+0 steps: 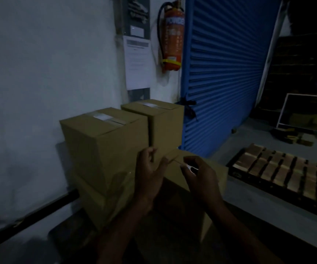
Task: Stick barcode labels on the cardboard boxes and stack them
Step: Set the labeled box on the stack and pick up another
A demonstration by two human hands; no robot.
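Observation:
Two brown cardboard boxes stand side by side on a lower layer of boxes against the white wall: the near left box (104,138) and the far right box (159,119), each with a white label on its taped top. A lower box (207,168) sits in front at the right, partly hidden by my hands. My left hand (150,172) hovers with loosely curled fingers over that box's top edge. My right hand (199,174) pinches a small white label (189,167) between thumb and fingers. The scene is dim and blurred.
A red fire extinguisher (173,37) and a paper notice (137,61) hang on the wall. A blue roller shutter (226,73) stands behind the boxes. A dark tray of brownish packs (287,172) lies on the floor at the right.

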